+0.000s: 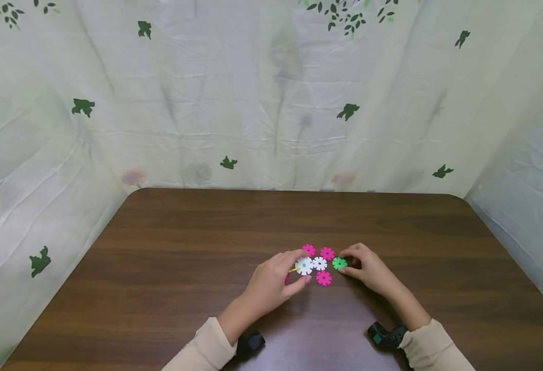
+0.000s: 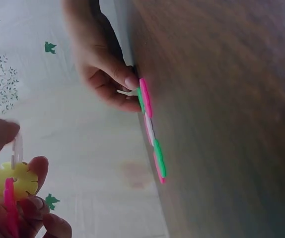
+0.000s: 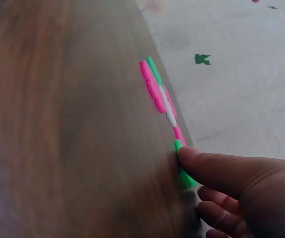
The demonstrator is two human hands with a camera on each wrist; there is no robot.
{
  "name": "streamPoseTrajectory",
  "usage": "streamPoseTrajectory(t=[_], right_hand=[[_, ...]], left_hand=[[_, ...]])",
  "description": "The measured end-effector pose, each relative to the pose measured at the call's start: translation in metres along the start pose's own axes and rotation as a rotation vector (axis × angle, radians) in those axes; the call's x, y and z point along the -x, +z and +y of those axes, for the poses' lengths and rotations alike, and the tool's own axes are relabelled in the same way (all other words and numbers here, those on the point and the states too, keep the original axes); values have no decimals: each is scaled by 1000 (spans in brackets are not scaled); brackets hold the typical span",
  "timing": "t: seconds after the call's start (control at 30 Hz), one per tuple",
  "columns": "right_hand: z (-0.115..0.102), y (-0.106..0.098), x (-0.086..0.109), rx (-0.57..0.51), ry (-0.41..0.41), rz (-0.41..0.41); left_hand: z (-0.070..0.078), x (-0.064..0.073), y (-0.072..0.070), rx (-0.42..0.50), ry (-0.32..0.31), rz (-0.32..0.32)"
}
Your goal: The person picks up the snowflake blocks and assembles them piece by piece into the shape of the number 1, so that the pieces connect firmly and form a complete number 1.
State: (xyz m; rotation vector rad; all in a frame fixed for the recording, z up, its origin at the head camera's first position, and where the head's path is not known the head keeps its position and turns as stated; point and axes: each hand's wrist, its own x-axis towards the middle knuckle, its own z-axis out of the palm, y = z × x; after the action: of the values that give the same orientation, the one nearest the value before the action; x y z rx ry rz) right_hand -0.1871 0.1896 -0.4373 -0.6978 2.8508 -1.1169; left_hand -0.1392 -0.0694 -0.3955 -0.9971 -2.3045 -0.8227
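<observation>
My left hand (image 1: 273,278) holds a small group of notched plastic discs raised over the table. It includes a white disc (image 2: 17,150) at the fingertips, a yellow disc (image 2: 24,180) and a pink disc (image 2: 11,206), set at angles to each other. Lower down, a flat row of joined discs lies along the wooden table: a white disc (image 1: 319,263) in the middle, with pink discs (image 1: 324,278) around it. At the row's right end, my right hand (image 1: 369,268) pinches a green disc (image 3: 178,147) between thumb and fingers. Another green disc (image 2: 160,157) shows at the opposite end.
The brown wooden table (image 1: 183,288) has rounded far corners. A pale curtain (image 1: 253,103) with green leaf and bird prints hangs behind it and at both sides. Black wrist devices (image 1: 386,335) are strapped near both cuffs.
</observation>
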Motion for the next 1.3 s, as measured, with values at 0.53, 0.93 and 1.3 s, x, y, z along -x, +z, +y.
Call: streamPoseTrajectory(t=[0.53,0.93,1.3], right_hand=[[-35,-11,0,-316,-52,-8],[-73,-11,7,-319,-311,44],[-71,-3,6,-376,-452,93]], left_hand=[[1,1,2,-7,-46,-30],[5,3,4,15,-61,-66],[7,3,3,45,-34,-173]])
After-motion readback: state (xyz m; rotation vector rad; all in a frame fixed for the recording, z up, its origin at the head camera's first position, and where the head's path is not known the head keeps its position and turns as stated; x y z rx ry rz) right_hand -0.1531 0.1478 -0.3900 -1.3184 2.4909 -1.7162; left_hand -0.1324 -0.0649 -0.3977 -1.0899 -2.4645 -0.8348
